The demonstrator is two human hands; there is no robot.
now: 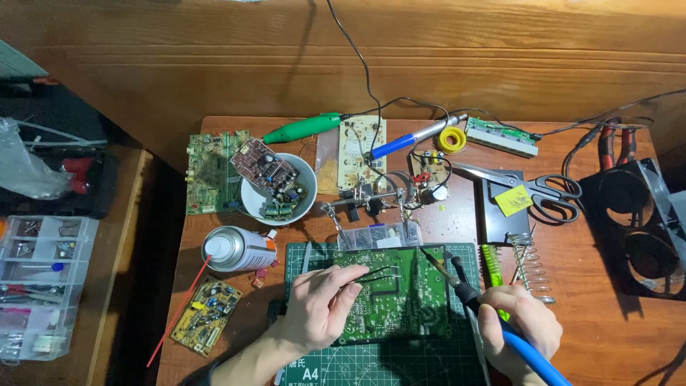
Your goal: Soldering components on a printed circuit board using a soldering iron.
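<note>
A green circuit board point(411, 304) lies solder-side up on a green cutting mat point(371, 364) near the table's front edge. My left hand point(321, 304) rests on the board's left part and pinches metal tweezers point(379, 274) whose tips point right over the board. My right hand point(518, 325) grips a soldering iron with a blue handle point(529, 354). The iron's tip point(429, 257) slants up-left and touches the board near its upper right edge.
A white bowl point(254, 196) of boards sits at back left, a spray can point(239, 249) lies in front of it, and a small yellow board point(206, 314) is at front left. A helping-hand clamp point(371, 200), scissors point(550, 189), coil iron stand point(529, 264) and black fan point(643, 229) stand right.
</note>
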